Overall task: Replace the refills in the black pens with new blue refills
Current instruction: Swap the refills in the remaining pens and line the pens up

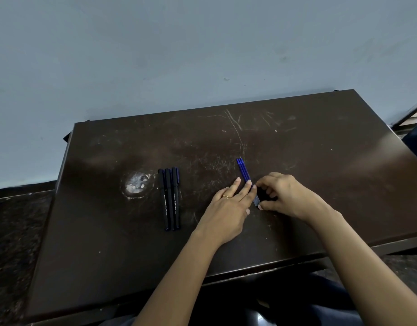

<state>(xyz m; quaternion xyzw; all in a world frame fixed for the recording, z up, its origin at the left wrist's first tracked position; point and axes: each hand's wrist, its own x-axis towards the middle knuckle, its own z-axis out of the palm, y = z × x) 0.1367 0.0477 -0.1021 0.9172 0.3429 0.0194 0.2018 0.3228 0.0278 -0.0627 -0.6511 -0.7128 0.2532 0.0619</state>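
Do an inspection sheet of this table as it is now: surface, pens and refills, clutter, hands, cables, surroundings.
Surface: dark brown table, scratched, with a whitish worn patch left of the pens.
Job's things: three black pens lie side by side, capped; blue refills lie bunched to their right, tips pointing away from the person.
Clutter: nothing seen.
Hands: left hand lies flat, straight fingers touching the refills; right hand has curled fingers pinching the bundle's near end.
Cables: nothing seen.
Surroundings: pale blue-grey wall behind the table; dark floor at left.
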